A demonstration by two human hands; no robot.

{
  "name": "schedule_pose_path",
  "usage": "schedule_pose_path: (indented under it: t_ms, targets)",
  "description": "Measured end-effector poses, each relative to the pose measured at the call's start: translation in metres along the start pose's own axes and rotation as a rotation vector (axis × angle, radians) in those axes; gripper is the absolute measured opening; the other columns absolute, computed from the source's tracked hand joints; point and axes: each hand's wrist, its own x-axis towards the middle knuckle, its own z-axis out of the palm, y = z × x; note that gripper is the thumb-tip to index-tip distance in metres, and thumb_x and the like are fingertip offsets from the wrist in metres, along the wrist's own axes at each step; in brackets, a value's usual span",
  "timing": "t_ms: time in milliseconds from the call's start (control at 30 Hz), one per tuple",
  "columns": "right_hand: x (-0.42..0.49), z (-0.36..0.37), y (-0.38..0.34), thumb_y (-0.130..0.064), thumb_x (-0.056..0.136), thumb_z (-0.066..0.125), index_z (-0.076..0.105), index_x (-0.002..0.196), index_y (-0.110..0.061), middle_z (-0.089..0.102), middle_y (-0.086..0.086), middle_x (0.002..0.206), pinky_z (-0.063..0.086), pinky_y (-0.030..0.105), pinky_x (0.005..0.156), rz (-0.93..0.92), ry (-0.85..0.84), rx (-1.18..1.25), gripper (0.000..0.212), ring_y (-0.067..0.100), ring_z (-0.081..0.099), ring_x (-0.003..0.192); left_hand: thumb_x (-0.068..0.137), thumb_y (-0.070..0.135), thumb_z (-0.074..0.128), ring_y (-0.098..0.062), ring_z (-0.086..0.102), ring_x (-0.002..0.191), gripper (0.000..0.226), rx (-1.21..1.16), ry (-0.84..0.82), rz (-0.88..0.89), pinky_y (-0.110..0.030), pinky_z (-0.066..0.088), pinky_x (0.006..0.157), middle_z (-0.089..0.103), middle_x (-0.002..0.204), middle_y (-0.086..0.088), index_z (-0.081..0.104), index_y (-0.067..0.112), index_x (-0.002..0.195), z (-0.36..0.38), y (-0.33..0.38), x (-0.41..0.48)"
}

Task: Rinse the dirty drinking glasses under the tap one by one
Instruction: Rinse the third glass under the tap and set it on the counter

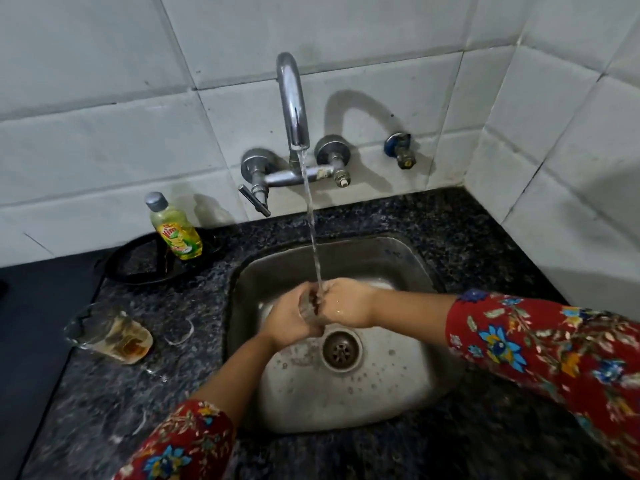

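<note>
Head view, the only one given: water [313, 237] falls in a thin stream from the tap [292, 98] and lands on the glass [309, 306]. The glass is held low over the sink [398, 261], just behind the drain [341, 348]. The left hand [287, 320] comes at it from the near side, its grip closed with the fingers curled round the body of the glass. The right hand [346, 303] meets it from the other side, its grip also closed against the glass, wet where the stream strikes. Whether any of its fingers reach inside the mouth cannot be told, since the glass is mostly hidden between the two hands.

Holding it with both hands makes sense — wet glass is slippery, and one hand can steady it while the other rubs. Keeping it deep in the basin probably keeps the splash off the tabletop [467, 230].

Left of the sink, on the tabletop, a dirty glass [114, 336] with brownish residue appears to lie tilted or on its side. A fainter second glass [178, 329] sits between it and the basin. They wait within easy reach of the left hand, so I judge the job is partly done, with at least these two to go. Behind them a soap bottle [175, 230] stands on a black ring [138, 268] — close by, though plain rinsing should not need it.
</note>
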Motion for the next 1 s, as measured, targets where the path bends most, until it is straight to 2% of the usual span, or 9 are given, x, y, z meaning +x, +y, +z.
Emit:
schedule_pose_path:
  t_ms: [100,167,267,367,467,633,733,800,1000]
  targets:
    - [0.003,0.006,-0.012,-0.011,0.085,0.054,0.063,0.096,-0.021,0.061,0.006,0.103,0.036,0.027,0.068,0.049,-0.030,0.080,0.018,0.026,0.055,0.100,0.053,0.028,0.079,-0.002,0.062,0.089,0.048,0.033,0.125,0.057,-0.025,0.051,0.077,0.066,0.093,0.015,0.056,0.037,0.095,0.006,0.013,-0.002]
    - [-0.002,0.003,-0.011,-0.010,0.085,0.051,0.064,0.105,-0.017,0.063,0.008,0.109,0.038,0.029,0.073,0.053,-0.028,0.104,0.024,0.028,0.056,0.105,0.051,0.027,0.080,-0.002,0.062,0.096,0.058,0.008,0.030,0.069,-0.029,0.053,0.085,0.066,0.102,0.015,0.057,0.035,0.104,0.001,0.008,0.001]
    - [-0.013,0.001,0.003,-0.014,0.087,0.050,0.062,0.113,-0.008,0.063,0.015,0.114,0.044,0.036,0.089,0.076,0.020,0.137,0.029,0.032,0.057,0.108,0.046,0.028,0.082,-0.001,0.056,0.108,0.078,0.007,-0.187,0.072,-0.008,0.043,0.090,0.058,0.117,0.016,0.054,0.032,0.119,-0.012,0.004,0.005]
    - [-0.008,0.003,-0.006,-0.015,0.089,0.049,0.064,0.106,-0.011,0.064,0.009,0.112,0.042,0.030,0.088,0.026,-0.037,-0.067,0.024,0.026,0.056,0.109,0.053,0.009,0.084,-0.003,0.061,0.099,0.070,0.032,-0.096,0.087,-0.008,0.047,0.081,0.063,0.108,0.012,0.059,0.021,0.118,-0.007,0.013,0.004]
    - [-0.003,0.001,-0.011,-0.013,0.084,0.051,0.063,0.100,-0.016,0.063,0.009,0.106,0.044,0.030,0.080,0.007,-0.169,-0.096,0.021,0.027,0.056,0.103,0.057,0.019,0.083,0.002,0.062,0.090,0.056,0.012,0.042,0.091,-0.014,0.047,0.076,0.067,0.099,0.011,0.061,0.023,0.108,0.001,0.016,0.001]
    - [-0.008,0.004,0.002,-0.007,0.079,0.067,0.071,0.096,-0.010,0.072,0.008,0.099,0.051,0.028,0.088,-0.173,0.001,-0.208,0.017,0.024,0.066,0.097,0.048,0.005,0.088,0.020,0.057,0.092,0.076,-0.062,-0.175,0.097,-0.009,0.044,0.079,0.061,0.102,0.019,0.054,0.026,0.113,-0.007,0.010,0.002]
    - [-0.009,0.003,-0.014,-0.014,0.088,0.057,0.065,0.109,-0.009,0.065,0.009,0.115,0.044,0.030,0.093,-0.007,-0.081,-0.265,0.023,0.026,0.057,0.112,0.050,0.006,0.087,0.012,0.060,0.092,0.067,-0.037,-0.077,0.117,-0.009,0.045,0.078,0.066,0.101,0.013,0.060,0.025,0.109,0.002,0.011,0.002]
    - [-0.008,0.004,-0.021,-0.014,0.088,0.053,0.063,0.106,-0.006,0.064,0.014,0.112,0.042,0.030,0.081,0.012,-0.110,-0.160,0.022,0.030,0.058,0.107,0.052,0.011,0.086,0.008,0.060,0.092,0.063,0.000,0.007,0.150,-0.011,0.046,0.080,0.067,0.101,0.012,0.061,0.022,0.109,0.006,0.012,0.000]
    - [-0.016,-0.004,-0.017,-0.011,0.091,0.047,0.060,0.119,-0.006,0.062,0.010,0.121,0.038,0.030,0.098,0.152,0.015,0.070,0.030,0.026,0.053,0.117,0.051,0.008,0.087,0.007,0.061,0.096,0.068,-0.045,-0.122,0.139,-0.012,0.047,0.081,0.066,0.104,0.011,0.058,0.021,0.111,-0.006,0.007,0.004]
